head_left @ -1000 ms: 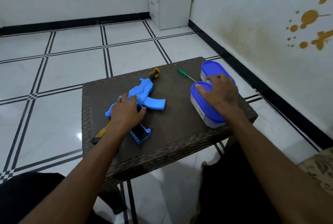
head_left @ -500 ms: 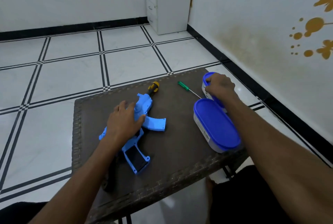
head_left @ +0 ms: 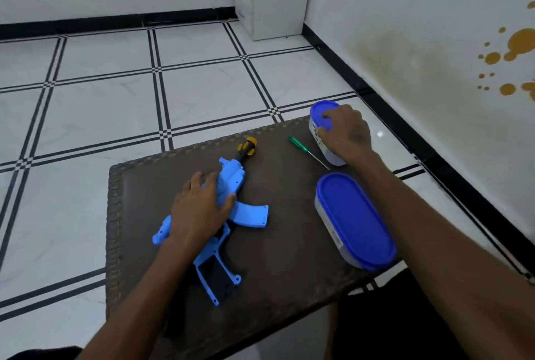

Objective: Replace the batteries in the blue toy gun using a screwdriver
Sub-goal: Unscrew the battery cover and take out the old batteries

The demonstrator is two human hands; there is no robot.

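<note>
While the left hand (head_left: 199, 209) lay flat and spread on the middle of the blue toy gun (head_left: 231, 185), pressing it onto the table (head_left: 289, 243), the right hand (head_left: 344, 133) had left the near box (head_left: 356, 220) and moved to the far box (head_left: 324, 116). Its fingers curled over the blue lid and side of that box, gripping it. A moment before, that hand had been resting on the near box, which now sat shut and alone, closer to the person than the grip. Just left of the gripped box lay the green screwdriver (head_left: 307, 151), not touched. Past the left hand's fingertips, a yellow and black handle (head_left: 246, 146) poked out beyond the gun. Below that hand the gun's grip looked open. I think the far box holds the new batteries and gets opened next.
</note>
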